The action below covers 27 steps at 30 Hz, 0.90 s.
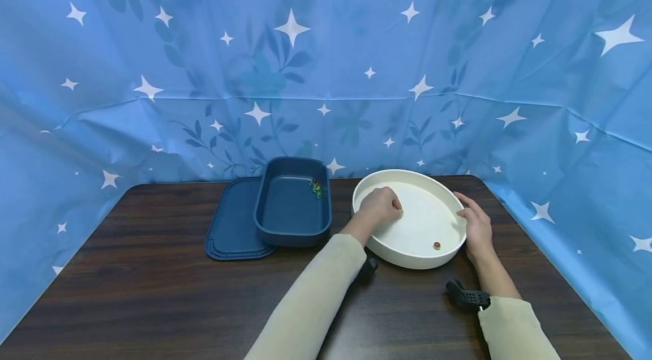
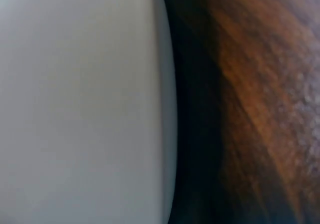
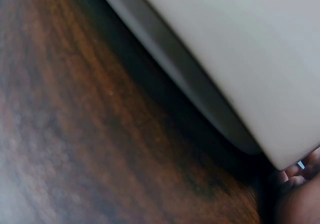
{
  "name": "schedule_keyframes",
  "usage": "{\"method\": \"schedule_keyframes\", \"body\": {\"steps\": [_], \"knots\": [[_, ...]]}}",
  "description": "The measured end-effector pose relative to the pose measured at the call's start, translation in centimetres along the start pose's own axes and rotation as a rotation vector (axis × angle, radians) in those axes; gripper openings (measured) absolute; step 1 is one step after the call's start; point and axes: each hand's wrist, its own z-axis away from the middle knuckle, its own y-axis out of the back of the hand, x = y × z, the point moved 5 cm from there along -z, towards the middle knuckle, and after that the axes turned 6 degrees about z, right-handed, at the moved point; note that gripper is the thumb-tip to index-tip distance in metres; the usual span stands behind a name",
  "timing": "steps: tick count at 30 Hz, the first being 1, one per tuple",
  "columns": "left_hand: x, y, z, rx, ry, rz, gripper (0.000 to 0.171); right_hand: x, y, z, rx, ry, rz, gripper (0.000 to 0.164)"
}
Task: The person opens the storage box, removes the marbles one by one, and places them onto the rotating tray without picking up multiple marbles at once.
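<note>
Overall, a blue star-printed curtain hangs behind a dark wooden table, which supports the vessels. Toward the right stands a round, pale dish, its low wall apparently serving to keep small pieces from rolling away; both wrist views show chiefly this wall against the wood. Left of it stands a dark blue container, mouth upward and uncovered, presumably so that its inside can be reached. Flat beside it lies a matching lid, on the side away from the dish, an arrangement that seems to keep the two vessels near each other; whether the container overlaps its edge cannot be told. The right hand grips the dish at its right side, thumb at the rim and fingers along the outer wall, probably to steady it. The left hand reaches over the opposite side, fingers curled and drawn together in a narrow pinch. Within the container, toward its right wall, lies a green cluster. A single red piece rests on the dish's floor near the front, apart from both hands. Smallest is a pale object at the left fingertips, apparently pinched, too little exposed to identify
</note>
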Motion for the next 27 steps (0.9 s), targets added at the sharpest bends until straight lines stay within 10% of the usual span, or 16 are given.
{"method": "schedule_keyframes", "body": {"steps": [13,27], "knots": [[-0.3,1.6,1.2,0.054,-0.035,-0.032,0.018,-0.1,0.0,0.2,-0.008,-0.025,0.006,0.058],[-2.4,7.6,4.3,0.173,-0.093,0.183,0.022,-0.1,-0.1,0.0,-0.013,-0.031,0.006,0.059]]}}
